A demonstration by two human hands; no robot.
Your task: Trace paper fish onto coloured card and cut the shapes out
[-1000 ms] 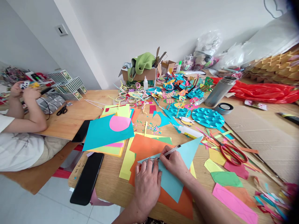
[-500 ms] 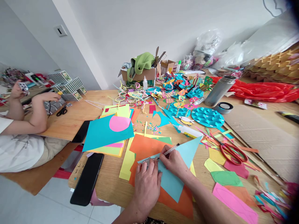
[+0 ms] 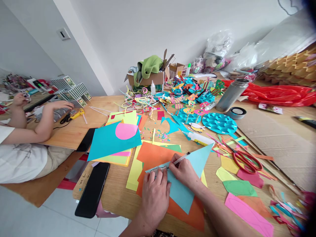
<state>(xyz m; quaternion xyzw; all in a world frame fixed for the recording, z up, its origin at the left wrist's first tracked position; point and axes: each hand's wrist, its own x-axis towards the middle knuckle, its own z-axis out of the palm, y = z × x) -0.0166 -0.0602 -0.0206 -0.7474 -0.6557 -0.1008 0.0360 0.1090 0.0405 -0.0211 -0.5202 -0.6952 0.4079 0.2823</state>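
From here, I have the right hand (image 3: 181, 169) pinching a pen (image 3: 182, 158); the left hand (image 3: 156, 194), fingers slightly parted, presses a clear piece (image 3: 154, 171) onto light-blue paper (image 3: 201, 161) beneath the fingers; even pressure should prevent slipping.

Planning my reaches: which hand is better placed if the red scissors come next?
Probably the right hand: the scissors lie off to the right, nearer it, though it holds a pen. The left hand, partly over the pale blue paper, is farther.
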